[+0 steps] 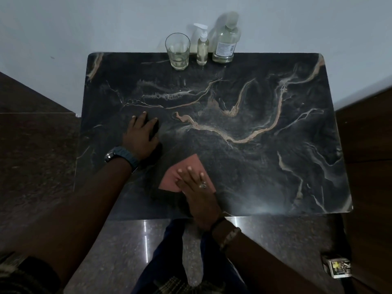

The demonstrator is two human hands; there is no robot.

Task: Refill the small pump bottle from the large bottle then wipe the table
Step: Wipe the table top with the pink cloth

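A small clear pump bottle stands at the table's far edge, between a drinking glass holding a little liquid and a large clear bottle. My right hand lies flat with fingers spread on a folded pink cloth near the front of the dark marble table. My left hand, a watch on its wrist, rests palm down on the tabletop to the left, holding nothing.
A pale wall runs behind the bottles. Dark wooden surfaces flank the table left and right. A small printed box sits on the polished floor at the lower right. My legs show below the table's front edge.
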